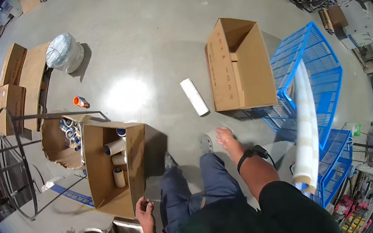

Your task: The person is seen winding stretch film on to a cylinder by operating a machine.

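Note:
My right hand [224, 136] reaches forward above my right shoe, with its fingers spread a little and nothing in them. Just beyond it, a white roll [194, 97] lies on the grey floor, apart from the fingers. Low at my left side is my left hand [144, 207], its fingers loosely bent and apart, holding nothing I can see. It is close to the near corner of an open cardboard box [136, 166]. Several brown cardboard tubes [119, 177] are inside that box.
An upended cardboard box [220, 71] stands ahead on the right beside blue plastic crates [329, 77]. A long white roll [308, 123] leans there. On the left are a metal-framed cart [21, 163], a carton of tube ends [70, 135], an orange roll [80, 102] and a wrapped bundle [64, 53].

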`<state>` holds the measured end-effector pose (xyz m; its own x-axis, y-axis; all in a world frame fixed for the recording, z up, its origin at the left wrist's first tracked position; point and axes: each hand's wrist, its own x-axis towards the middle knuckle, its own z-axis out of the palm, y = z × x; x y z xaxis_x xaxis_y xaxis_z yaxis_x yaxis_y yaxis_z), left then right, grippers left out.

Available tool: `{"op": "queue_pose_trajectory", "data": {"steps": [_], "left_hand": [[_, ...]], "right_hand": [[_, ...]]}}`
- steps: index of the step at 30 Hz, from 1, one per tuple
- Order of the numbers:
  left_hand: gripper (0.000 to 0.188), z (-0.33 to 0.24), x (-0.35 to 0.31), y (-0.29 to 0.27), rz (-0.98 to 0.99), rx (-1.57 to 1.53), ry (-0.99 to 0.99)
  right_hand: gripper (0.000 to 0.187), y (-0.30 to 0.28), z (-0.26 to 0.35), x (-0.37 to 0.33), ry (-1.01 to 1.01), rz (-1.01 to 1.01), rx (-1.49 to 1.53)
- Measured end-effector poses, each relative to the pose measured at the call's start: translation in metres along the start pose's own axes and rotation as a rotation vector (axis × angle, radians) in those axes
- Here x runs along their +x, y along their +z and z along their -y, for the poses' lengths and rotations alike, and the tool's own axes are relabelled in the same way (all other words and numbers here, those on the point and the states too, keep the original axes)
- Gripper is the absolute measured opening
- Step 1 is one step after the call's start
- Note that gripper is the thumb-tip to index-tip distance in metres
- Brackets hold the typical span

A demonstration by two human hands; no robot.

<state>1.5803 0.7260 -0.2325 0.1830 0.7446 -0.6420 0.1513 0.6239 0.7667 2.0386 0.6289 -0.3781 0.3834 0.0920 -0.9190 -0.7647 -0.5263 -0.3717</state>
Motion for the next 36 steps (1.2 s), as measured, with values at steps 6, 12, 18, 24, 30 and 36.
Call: {"op": "queue_pose_trajectory", "data": {"steps": [6, 12, 18, 24, 30, 36], "left_hand": [[0.039, -0.013, 0.127, 0.074, 0.125, 0.157, 0.055], [0.042, 0.013, 0.219, 0.118, 0.166, 0.127, 0.071], [0.047, 0.037, 0.26, 0.132, 0.168, 0.129, 0.15], [0.046, 0.043, 0.264, 0.133, 0.133, 0.109, 0.124], [0.043, 0.032, 0.228, 0.125, 0.119, 0.052, 0.066], [0.049, -0.02, 0.172, 0.116, 0.053, 0.047, 0.0]], "right_hand": [[0.065, 0.011, -0.024, 0.209, 0.008, -0.132, 0.161], [0.067, 0.031, -0.07, 0.358, -0.237, 0.023, -0.218], [0.069, 0.069, -0.062, 0.448, 0.213, -0.321, 0.306], [0.049, 0.067, -0.052, 0.457, 0.014, -0.136, 0.511], [0.027, 0.083, 0.043, 0.374, -0.236, -0.184, 0.493], [0.02, 0.062, 0.079, 0.2, -0.594, -0.154, 0.1]]}}
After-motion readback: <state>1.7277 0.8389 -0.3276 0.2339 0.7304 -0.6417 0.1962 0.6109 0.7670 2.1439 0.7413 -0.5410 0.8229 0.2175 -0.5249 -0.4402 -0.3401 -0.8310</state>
